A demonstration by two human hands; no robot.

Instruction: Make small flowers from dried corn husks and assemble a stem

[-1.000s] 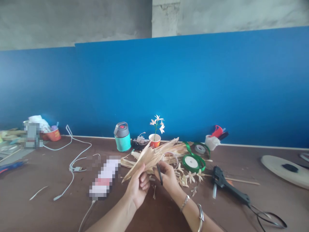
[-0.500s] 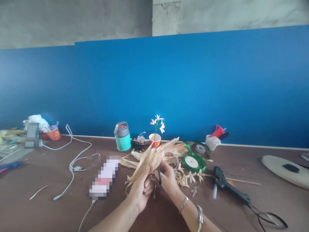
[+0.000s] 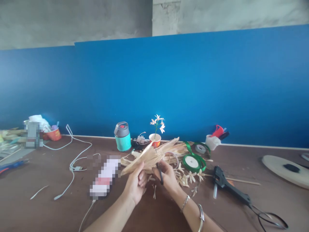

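My left hand [image 3: 135, 183] is closed round a dried, pale corn husk [image 3: 143, 158] and holds it up over the brown table [image 3: 48, 209], its tip pointing up and to the right. My right hand [image 3: 167, 176] is closed on a pair of black-handled scissors [image 3: 159, 172] right beside the husk. More loose husks [image 3: 173, 148] lie in a heap just behind my hands. Small husk flowers [image 3: 190, 177] lie on the table to the right of my right hand.
A teal flask [image 3: 122, 137], a red cup with a flower stem [image 3: 154, 139], green ribbon spools [image 3: 192, 162], a black glue gun [image 3: 225, 184] with its cord, white cables [image 3: 72, 161] and a round board [image 3: 285, 167] lie about. A blue wall panel [image 3: 193, 87] backs the table.
My left hand has tipped the husk flatter and turned it back up to the right after lowering it. The scissors stay beside it in my right hand.
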